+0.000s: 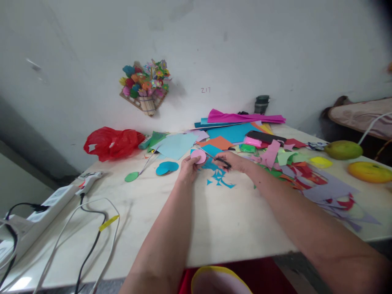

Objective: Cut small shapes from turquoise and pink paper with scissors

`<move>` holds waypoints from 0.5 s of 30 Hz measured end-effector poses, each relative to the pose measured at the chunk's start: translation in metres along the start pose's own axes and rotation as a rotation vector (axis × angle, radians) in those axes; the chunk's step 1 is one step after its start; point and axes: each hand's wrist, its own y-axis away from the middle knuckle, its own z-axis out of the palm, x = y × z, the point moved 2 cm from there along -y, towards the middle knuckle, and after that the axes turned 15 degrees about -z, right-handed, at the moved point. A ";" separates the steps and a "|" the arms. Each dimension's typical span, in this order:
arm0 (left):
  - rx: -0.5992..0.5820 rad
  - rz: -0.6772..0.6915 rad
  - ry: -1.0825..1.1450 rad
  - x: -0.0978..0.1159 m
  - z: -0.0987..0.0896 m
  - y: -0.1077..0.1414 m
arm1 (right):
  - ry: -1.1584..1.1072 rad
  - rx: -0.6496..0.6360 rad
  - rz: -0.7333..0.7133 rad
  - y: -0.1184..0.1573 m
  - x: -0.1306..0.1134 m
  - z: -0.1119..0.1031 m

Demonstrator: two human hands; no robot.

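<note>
My left hand (189, 168) pinches a round pink paper disc (199, 156), with blue paper (211, 151) showing right behind it. Closed around the dark handles of a pair of scissors (223, 162) is my right hand (229, 161). The blades point left toward the disc and the blue paper; whether they touch either is hard to make out. Small blue paper scraps (218, 177) lie on the table just below my hands. Left of my left hand are overlapping blue paper discs (167, 168) and a green disc (132, 176).
A red plastic bag (113, 143) and pale blue sheets (174, 145) lie at the back left. Coloured offcuts (306, 175), a mango (343, 150) and another yellow fruit (370, 172) fill the right. A power strip (55, 200) and cables (92, 241) occupy the left.
</note>
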 end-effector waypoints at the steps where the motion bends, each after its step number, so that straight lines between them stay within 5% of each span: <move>1: -0.002 0.002 -0.003 0.000 0.000 0.000 | 0.010 0.020 0.006 0.001 -0.001 0.001; 15: -0.030 -0.017 -0.038 -0.002 -0.001 -0.002 | 0.174 0.031 -0.027 0.009 -0.011 0.005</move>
